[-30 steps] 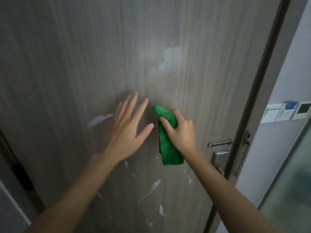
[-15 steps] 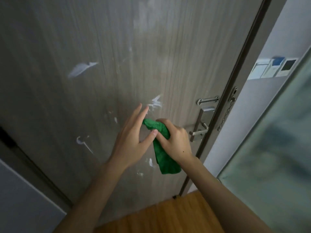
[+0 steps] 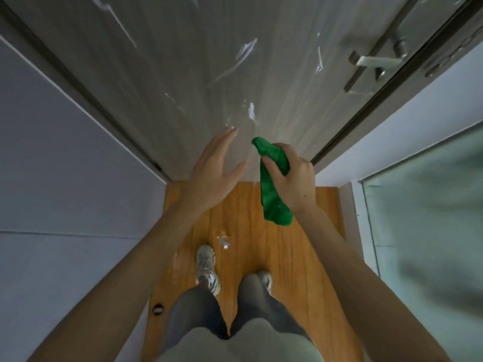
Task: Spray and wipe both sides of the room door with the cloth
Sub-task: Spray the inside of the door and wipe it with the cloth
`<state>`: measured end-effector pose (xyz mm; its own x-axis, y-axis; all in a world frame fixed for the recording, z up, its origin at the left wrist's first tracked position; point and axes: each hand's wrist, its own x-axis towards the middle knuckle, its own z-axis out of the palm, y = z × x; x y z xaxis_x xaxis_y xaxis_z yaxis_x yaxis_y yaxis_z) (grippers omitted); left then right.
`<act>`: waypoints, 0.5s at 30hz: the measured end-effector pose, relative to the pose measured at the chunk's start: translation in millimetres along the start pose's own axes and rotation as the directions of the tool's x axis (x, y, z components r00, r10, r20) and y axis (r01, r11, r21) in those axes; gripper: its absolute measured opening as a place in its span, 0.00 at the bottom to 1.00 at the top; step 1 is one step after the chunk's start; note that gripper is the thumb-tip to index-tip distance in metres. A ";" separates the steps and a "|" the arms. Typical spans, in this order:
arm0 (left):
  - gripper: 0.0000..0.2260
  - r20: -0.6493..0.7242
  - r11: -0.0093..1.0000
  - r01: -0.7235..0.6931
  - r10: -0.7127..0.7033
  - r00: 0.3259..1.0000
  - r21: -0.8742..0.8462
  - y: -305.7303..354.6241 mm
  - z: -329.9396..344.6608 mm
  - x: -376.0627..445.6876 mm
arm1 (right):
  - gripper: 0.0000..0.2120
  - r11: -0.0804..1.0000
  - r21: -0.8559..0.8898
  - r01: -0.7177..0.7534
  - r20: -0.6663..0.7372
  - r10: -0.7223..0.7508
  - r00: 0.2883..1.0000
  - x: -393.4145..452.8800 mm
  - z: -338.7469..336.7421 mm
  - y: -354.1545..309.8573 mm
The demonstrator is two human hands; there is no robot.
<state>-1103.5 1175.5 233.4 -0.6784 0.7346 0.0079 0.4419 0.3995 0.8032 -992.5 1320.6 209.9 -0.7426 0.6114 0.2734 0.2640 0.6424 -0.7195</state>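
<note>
The grey wood-grain room door (image 3: 198, 74) fills the upper middle of the head view, streaked with white smears and wet marks. My right hand (image 3: 294, 178) grips a bunched green cloth (image 3: 273, 184) near the door's bottom edge, with the cloth's tail hanging below my fist. My left hand (image 3: 211, 171) is beside it with fingers straight and spread, close to the lower part of the door; contact is unclear. No spray bottle is visible.
A metal door handle (image 3: 373, 61) sits at the upper right by the door frame. White walls flank a narrow strip of wooden floor (image 3: 300, 257) where my feet stand. A frosted glass panel (image 3: 423, 231) is on the right. Small white bits (image 3: 223, 241) lie on the floor.
Both hands have dropped from mid-door to its bottom edge and the view has tilted down to the floor and my feet. The left hand has moved apart from the cloth.
</note>
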 end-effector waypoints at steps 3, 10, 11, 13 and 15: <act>0.27 0.004 0.995 0.102 -0.102 0.995 0.001 -21.4 43.9 -22.0 | 0.16 1.000 0.000 -0.020 0.061 0.020 0.998 -29.6 9.9 41.8; 0.28 0.004 0.942 0.336 -0.336 0.942 -0.002 -131.6 133.7 -70.5 | 0.24 0.994 -0.045 -0.098 0.169 0.104 0.980 -99.7 60.9 141.7; 0.28 -0.021 0.930 0.366 -0.366 0.930 0.001 -160.9 149.1 -78.4 | 0.24 0.994 -0.050 -0.096 0.180 0.104 0.978 -108.0 75.8 159.9; 0.28 -0.065 0.899 0.438 -0.438 0.897 -0.010 -224.2 182.7 -94.3 | 0.24 0.994 -0.073 -0.083 0.178 0.095 0.979 -122.2 114.3 198.8; 0.28 -0.105 0.857 0.515 -0.515 0.851 -0.028 -290.5 220.4 -114.3 | 0.24 0.994 -0.084 -0.068 0.178 0.082 0.981 -135.7 163.8 240.8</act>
<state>-1024.9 1096.3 -132.2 -0.8664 0.3620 -0.3440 0.0129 0.7049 0.7092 -928.9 1316.6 -105.1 -0.8160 0.5701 0.0955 0.3645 0.6357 -0.6805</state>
